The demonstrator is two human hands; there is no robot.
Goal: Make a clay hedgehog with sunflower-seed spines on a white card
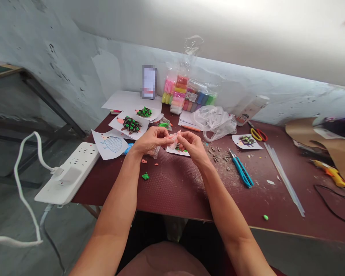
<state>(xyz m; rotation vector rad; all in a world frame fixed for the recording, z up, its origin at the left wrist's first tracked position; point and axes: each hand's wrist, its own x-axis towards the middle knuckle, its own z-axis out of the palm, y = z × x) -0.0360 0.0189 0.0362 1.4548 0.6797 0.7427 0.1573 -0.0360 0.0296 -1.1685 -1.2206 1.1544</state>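
Observation:
Above the middle of the dark red table, my left hand pinches one side of a small clear plastic bag with something pink in it, probably modelling clay. My right hand grips the bag's other side with fingers closed. Partly hidden beneath both hands lies a white card bearing a hedgehog figure. Bits of pink clay and a green clay lump rest nearer to me, left of centre. Striped sunflower seeds are scattered right of my right hand.
Hedgehog cards lie at left beside a white power strip. Coloured clay packs and a crumpled plastic bag stand behind. To the right are a blue utility knife, scissors, clear glue sticks and a yellow glue gun.

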